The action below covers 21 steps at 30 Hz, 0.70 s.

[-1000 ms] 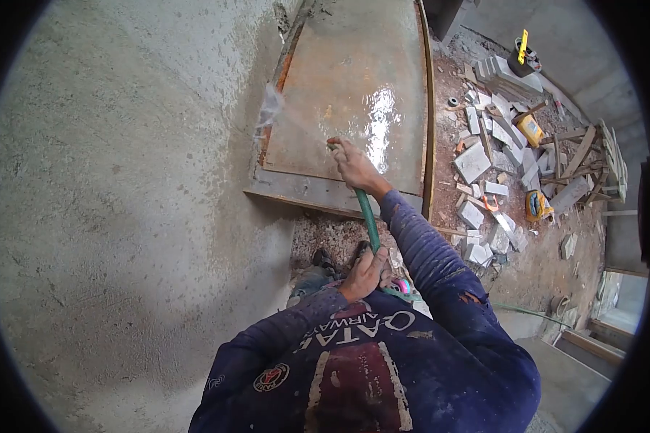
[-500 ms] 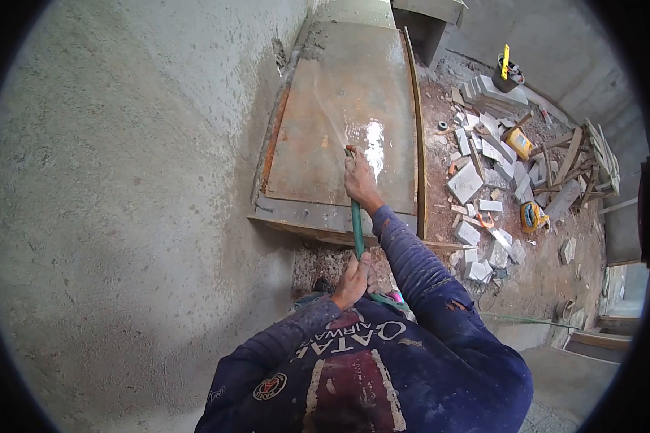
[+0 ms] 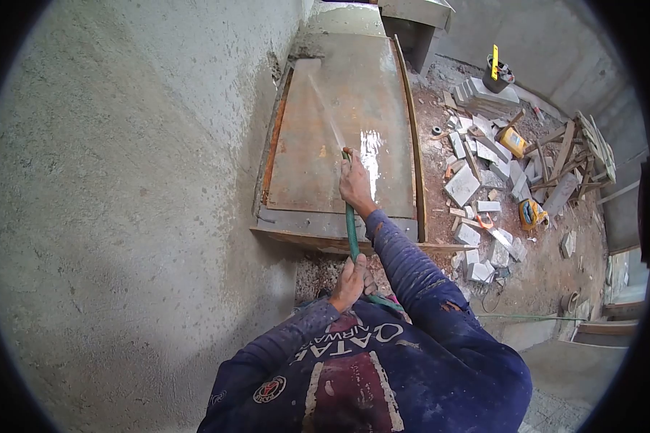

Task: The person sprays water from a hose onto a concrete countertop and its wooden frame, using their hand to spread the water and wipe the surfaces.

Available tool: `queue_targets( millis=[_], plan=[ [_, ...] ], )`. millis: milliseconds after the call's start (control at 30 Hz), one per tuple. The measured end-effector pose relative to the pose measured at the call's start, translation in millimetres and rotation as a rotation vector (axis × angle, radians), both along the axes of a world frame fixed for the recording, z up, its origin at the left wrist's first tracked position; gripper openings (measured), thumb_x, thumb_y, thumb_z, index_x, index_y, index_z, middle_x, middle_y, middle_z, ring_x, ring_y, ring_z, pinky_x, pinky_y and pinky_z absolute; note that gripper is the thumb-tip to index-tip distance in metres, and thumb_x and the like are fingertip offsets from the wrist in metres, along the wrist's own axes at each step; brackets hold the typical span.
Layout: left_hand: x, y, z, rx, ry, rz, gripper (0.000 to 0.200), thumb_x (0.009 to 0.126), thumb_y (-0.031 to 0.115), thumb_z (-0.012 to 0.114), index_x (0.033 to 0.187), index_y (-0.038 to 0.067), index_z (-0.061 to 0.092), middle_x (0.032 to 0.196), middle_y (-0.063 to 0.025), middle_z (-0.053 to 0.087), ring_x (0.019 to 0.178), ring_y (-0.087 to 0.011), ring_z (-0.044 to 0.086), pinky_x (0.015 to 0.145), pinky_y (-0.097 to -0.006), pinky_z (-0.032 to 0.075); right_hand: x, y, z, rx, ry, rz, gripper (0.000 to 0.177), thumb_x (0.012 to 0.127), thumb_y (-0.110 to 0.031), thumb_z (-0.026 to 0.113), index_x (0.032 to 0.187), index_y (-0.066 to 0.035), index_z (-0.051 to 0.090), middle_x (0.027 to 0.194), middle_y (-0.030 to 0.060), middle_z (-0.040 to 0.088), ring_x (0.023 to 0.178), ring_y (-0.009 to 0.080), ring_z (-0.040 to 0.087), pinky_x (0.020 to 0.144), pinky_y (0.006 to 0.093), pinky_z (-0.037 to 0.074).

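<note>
While the rough concrete wall fills the left, the wet slab sits just beside it. Over the slab's near edge runs the green hose. The left hand has its grip clamped round the hose near the chest, and the right hand is clamped at the spraying end. Tile offcuts lie scattered further right.

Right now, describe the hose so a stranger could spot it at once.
Beside the grey wall lies a wet, rust-edged slab. Across its near edge runs the hose, gripped by the right hand ahead and left hand behind. It alone is thin, green and spraying water.
</note>
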<state>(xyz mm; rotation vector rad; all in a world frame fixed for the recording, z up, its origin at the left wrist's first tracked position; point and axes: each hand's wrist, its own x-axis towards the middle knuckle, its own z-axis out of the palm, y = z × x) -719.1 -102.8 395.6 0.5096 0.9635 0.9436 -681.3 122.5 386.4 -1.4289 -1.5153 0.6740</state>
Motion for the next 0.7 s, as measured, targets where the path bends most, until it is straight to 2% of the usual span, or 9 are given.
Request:
queue_targets(
  millis=[33, 67, 133, 267, 533, 667, 700],
  plan=[
    [0, 0, 1, 0.003, -0.002, 0.002, 0.04, 0.101, 0.05, 0.04, 0.096, 0.011, 0.037, 0.062, -0.0011, 0.038, 0.051, -0.0147, 0.044, 0.053, -0.0329, 0.045, -2, -1, 2, 0.125, -0.009, -0.026, 0.033, 0.097, -0.018, 0.046, 0.129, -0.011, 0.046, 0.092, 0.0258, 0.064, 0.085, 0.0428, 0.064, 0.074, 0.0511, 0.047],
    [0, 0, -1, 0.004, -0.003, -0.001, 0.04, 0.101, 0.05, 0.04, 0.096, 0.011, 0.037, 0.062, -0.0011, 0.038, 0.051, -0.0147, 0.044, 0.053, -0.0329, 0.045, -1, -1, 4, 0.126, -0.01, -0.029, 0.033, 0.097, -0.018, 0.046, 0.129, -0.011, 0.046, 0.092, 0.0258, 0.064, 0.085, 0.0428, 0.064, 0.074, 0.0511, 0.047],
    [0, -1, -4, -0.009, -0.021, 0.0, 0.04, 0.101, 0.05, 0.039, 0.096, 0.011, 0.037, 0.062, -0.0011, 0.038, 0.051, -0.0149, 0.044, 0.053, -0.0332, 0.045, 1, -5, 10, -0.046, -0.004, -0.001, 0.032, 0.097, -0.018, 0.046, 0.129, -0.012, 0.046, 0.089, 0.0253, 0.064, 0.082, 0.0438, 0.064, 0.072, 0.0521, 0.047],
    [-1, -1, 0, -0.004, -0.003, -0.014, 0.039, 0.101, 0.05, 0.039, 0.096, 0.011, 0.037, 0.062, -0.0015, 0.039, 0.051, -0.0151, 0.045, 0.053, -0.0337, 0.046, 2, -9, 17, -0.019, -0.002, -0.011, 0.031, 0.098, -0.018, 0.045, 0.128, -0.012, 0.045, 0.087, 0.0245, 0.065, 0.079, 0.0449, 0.064, 0.071, 0.0529, 0.047],
    [-1, 0, -7, 0.004, 0.022, -0.036, 0.04, 0.102, 0.048, 0.038, 0.095, 0.009, 0.037, 0.062, -0.0022, 0.04, 0.05, -0.0156, 0.047, 0.055, -0.0365, 0.049, 5, -8, 14, -0.029, 0.025, -0.02, 0.033, 0.098, -0.017, 0.044, 0.13, -0.01, 0.044, 0.106, 0.0281, 0.06, 0.096, 0.0457, 0.06, 0.08, 0.0516, 0.046],
    [3, 0, -5, 0.001, -0.004, -0.025, 0.04, 0.102, 0.049, 0.038, 0.095, 0.009, 0.037, 0.062, -0.0022, 0.041, 0.05, -0.0159, 0.047, 0.054, -0.0368, 0.049, 11, -7, 14, -0.011, 0.003, -0.043, 0.034, 0.098, -0.017, 0.044, 0.131, -0.009, 0.043, 0.108, 0.0276, 0.06, 0.095, 0.0455, 0.061, 0.08, 0.0516, 0.047],
    [3, 1, -4, 0.0, 0.008, -0.029, 0.041, 0.102, 0.049, 0.038, 0.095, 0.009, 0.037, 0.062, -0.0022, 0.041, 0.05, -0.0159, 0.047, 0.054, -0.0368, 0.049, 13, -7, 16, -0.088, 0.001, -0.052, 0.034, 0.098, -0.017, 0.043, 0.131, -0.009, 0.043, 0.11, 0.0275, 0.059, 0.094, 0.0454, 0.061, 0.08, 0.0516, 0.047]
  ],
)
